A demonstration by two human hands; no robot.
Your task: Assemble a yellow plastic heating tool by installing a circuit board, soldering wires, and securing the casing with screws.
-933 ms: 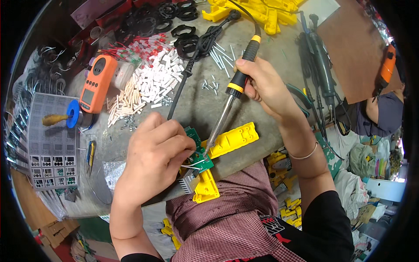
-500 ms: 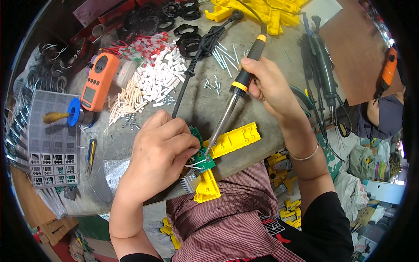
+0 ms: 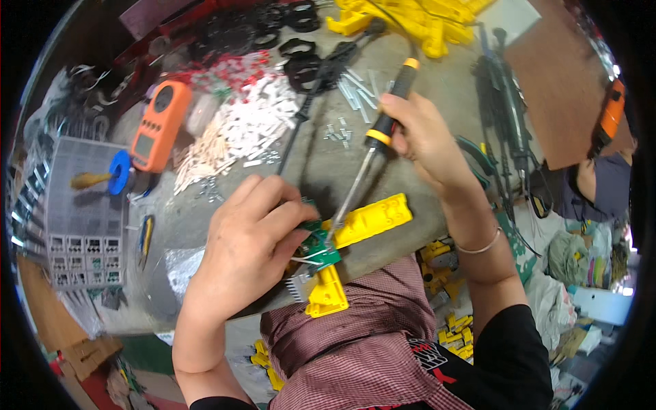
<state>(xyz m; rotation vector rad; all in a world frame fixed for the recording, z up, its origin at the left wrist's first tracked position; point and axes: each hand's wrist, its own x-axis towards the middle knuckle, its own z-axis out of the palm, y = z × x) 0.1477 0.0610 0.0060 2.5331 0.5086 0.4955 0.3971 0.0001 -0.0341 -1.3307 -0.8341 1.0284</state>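
Note:
My right hand is closed round the black and yellow handle of a soldering iron. The iron's metal shaft slants down left, its tip at a green circuit board. At the board's upper left edge, my left hand has its thumb and fingers bent round the edge; exactly what they pinch is partly hidden. White wires and a finned metal heat sink show beside the board. Beneath lies a yellow plastic housing, sticking out right and toward me. A black cord runs behind my left hand.
White sleeves, beige sticks and screws lie beyond my hands. An orange meter, a blue spool and a parts box stand left. More tools lie right; yellow housings are at the back.
The view has shifted slightly and blurred. My left index finger and thumb have moved a little apart at the board. The soldering iron tip stays at about the same place on the board.

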